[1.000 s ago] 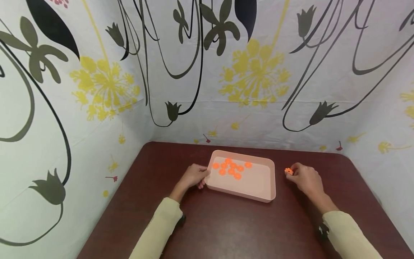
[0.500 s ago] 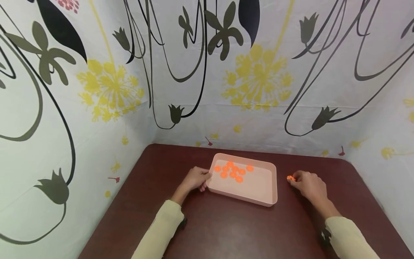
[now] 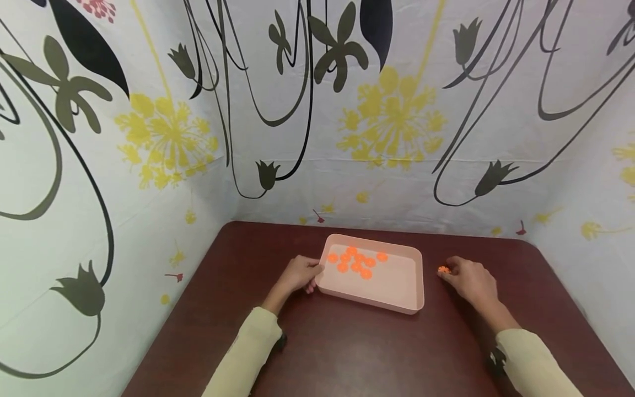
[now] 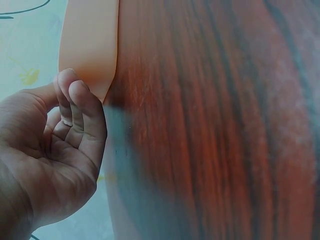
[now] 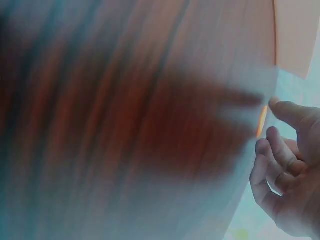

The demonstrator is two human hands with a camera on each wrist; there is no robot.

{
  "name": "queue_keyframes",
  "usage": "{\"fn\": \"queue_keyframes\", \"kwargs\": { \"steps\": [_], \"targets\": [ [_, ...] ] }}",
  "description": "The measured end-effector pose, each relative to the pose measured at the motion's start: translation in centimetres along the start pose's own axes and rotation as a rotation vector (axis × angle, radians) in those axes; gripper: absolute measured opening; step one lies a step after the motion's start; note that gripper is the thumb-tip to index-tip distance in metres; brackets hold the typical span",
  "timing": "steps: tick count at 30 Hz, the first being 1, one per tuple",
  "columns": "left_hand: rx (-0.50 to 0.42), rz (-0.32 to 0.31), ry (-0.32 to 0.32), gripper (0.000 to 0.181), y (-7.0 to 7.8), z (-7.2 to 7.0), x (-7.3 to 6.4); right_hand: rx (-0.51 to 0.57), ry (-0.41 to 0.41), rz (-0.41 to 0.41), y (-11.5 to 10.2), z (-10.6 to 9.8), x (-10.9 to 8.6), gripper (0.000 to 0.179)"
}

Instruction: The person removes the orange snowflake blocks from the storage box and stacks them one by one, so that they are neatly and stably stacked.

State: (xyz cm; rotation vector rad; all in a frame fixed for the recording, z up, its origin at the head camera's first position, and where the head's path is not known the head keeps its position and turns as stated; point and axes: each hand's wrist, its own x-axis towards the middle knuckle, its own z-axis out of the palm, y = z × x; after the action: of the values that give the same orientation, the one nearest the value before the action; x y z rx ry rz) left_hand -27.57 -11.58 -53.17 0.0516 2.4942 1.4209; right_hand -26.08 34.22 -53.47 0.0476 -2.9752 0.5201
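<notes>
My left hand (image 3: 297, 273) grips the left end of a pale peach tray (image 3: 397, 284); in the left wrist view its fingers lie at the corner of the tray wall (image 4: 90, 40). Several flat orange flower-shaped discs (image 3: 365, 273) lie in the tray, mostly in its left half, some touching or overlapping. To the right of the tray, my right hand (image 3: 474, 282) holds one orange disc (image 3: 444, 269) between thumb and fingertips at the table surface. The right wrist view shows that disc (image 5: 261, 121) edge-on, between the thumb and the other fingertips, partly hidden.
Both hands and the tray are on a dark reddish-brown table (image 3: 347, 353). A white cloth (image 3: 397, 193) printed with flowers hangs behind the table and along both sides. The tray's raised rim stands between the loose discs and my right hand.
The disc in my right hand has gone from tilted, face showing, to lower and flatter at the table. My left hand and the tray stay put; the view has shifted slightly.
</notes>
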Motion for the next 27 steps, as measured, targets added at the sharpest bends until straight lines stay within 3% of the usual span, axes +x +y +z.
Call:
{"fn": "queue_keyframes", "kwargs": {
  "steps": [8, 12, 16, 27],
  "targets": [
    [0.005, 0.028, -0.016, 0.031, -0.3, -0.2, 0.1, 0.083, 0.05, -0.067, -2.8, -0.4, 0.7, 0.059],
    [0.002, 0.041, -0.017, 0.031, -0.6, 0.0, 0.3, 0.202, 0.126, -0.232, -4.2, -0.1, 1.1, 0.047],
    [-0.004, 0.036, -0.016, 0.032, -0.6, 0.0, 0.3, 0.313, 0.133, -0.376, -5.9, 0.4, 1.2, 0.048],
    [-0.014, 0.026, -0.008, 0.034, -0.5, 0.0, 0.1, 0.39, 0.014, -0.381, -10.1, 2.0, 1.9, 0.047]
  ]
}}
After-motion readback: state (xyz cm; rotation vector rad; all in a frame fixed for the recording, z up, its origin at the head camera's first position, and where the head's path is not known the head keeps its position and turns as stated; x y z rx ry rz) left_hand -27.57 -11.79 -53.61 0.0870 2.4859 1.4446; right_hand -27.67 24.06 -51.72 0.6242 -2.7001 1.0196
